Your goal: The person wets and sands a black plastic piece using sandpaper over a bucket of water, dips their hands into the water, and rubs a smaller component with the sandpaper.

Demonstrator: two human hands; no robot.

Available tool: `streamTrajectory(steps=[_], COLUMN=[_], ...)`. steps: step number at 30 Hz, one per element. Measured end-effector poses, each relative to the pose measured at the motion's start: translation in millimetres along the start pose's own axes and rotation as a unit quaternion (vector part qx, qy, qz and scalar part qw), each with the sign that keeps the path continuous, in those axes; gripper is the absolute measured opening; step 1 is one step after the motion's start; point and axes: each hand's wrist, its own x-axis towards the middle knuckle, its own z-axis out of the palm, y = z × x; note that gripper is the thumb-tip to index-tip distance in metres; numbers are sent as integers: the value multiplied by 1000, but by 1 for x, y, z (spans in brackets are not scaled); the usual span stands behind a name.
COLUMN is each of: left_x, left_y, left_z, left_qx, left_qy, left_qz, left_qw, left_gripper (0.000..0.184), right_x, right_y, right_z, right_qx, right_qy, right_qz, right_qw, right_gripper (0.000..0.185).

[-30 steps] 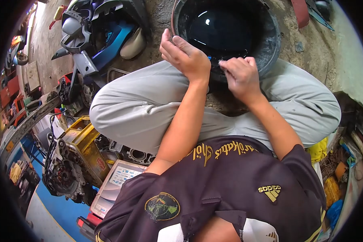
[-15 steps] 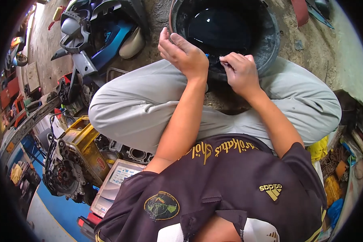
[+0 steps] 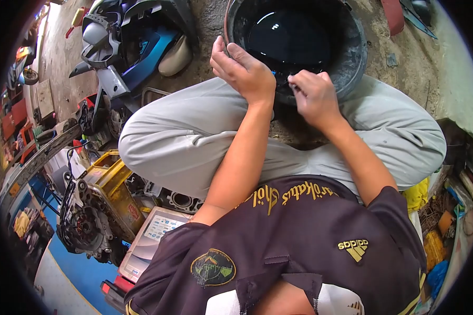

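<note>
Between my knees stands a black tub with dark, shiny liquid in it. My left hand is over the tub's near left rim, palm turned inward and fingers curled; whatever it holds is hidden. At the near rim my right hand is closed, thumb and fingertips pinched around something too small to name. A small blue bit shows beside my left hand, partly covered. Along the tub's left edge runs a thin reddish-brown tube or cord, close to my left fingertips.
Motorcycle body panels lie on the concrete floor at the upper left. By my left leg are a greasy engine part, a yellow crate and a flat printed box. Yellow cloth and wires are at the right.
My right hand has turned slightly at the tub's rim, its fingers still pinched. My left hand keeps nearly the same pose, and the whole view has shifted a little.
</note>
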Motion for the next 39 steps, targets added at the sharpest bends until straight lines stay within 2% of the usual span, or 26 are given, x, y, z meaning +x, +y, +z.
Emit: streamTrajectory(steps=[5, 6, 9, 10, 13, 18, 21, 22, 23, 25, 28, 31, 35, 37, 39], left_x=[-1, 0, 0, -1, 1, 0, 0, 2, 3, -3, 0, -1, 0, 0, 0], left_y=[0, 1, -2, -3, -3, -5, -2, -2, -3, -4, -2, -4, -4, -5, -7], left_z=[-1, -1, 0, 0, -1, 0, 0, 2, 2, -2, -2, 1, -1, 2, 2], left_qx=[1, -2, -5, -5, -7, 3, -6, -7, -4, 1, -3, -7, -5, -6, 2], left_qy=[-4, -4, -1, -3, -7, -10, -7, -7, -8, -11, -5, -4, -2, -1, -1], left_qz=[-5, -4, 0, -2, 0, 4, -7, -3, -2, -6, -4, -6, -5, -4, -1], left_qw=[1000, 1000, 1000, 1000, 1000, 1000, 1000, 1000, 1000, 1000, 1000, 1000, 1000, 1000, 1000], left_gripper=[41, 41, 40, 40, 40, 41, 41, 41, 41, 41, 41, 41, 42, 42, 42], right_x=[0, 4, 1, 2, 3, 5, 5, 4, 3, 0, 3, 1, 0, 4, 0], right_y=[13, 16, -5, -10, 16, -6, 9, 0, -10, -7, 11, -13, 13, -14, -7], right_z=[-1, -1, 1, -5, 0, -5, -2, -2, -5, -2, 0, -7, -1, -7, -6], right_qx=[-14, -32, 12, 1, -49, 1, -73, -20, -13, 15, -47, 6, -53, 25, 0], right_qy=[0, 2, 2, -27, -4, 8, -19, 3, -21, -1, -6, -19, -32, -17, -24], right_qz=[0, 27, 5, 7, 31, -23, 3, -19, -37, -25, 25, -32, 9, -28, 0], right_qw=[1000, 999, 1000, 1000, 998, 1000, 997, 1000, 999, 1000, 999, 999, 998, 999, 1000], right_gripper=[14, 14, 10, 10, 12, 13, 16, 17, 17, 17, 13, 13, 18, 12, 12])
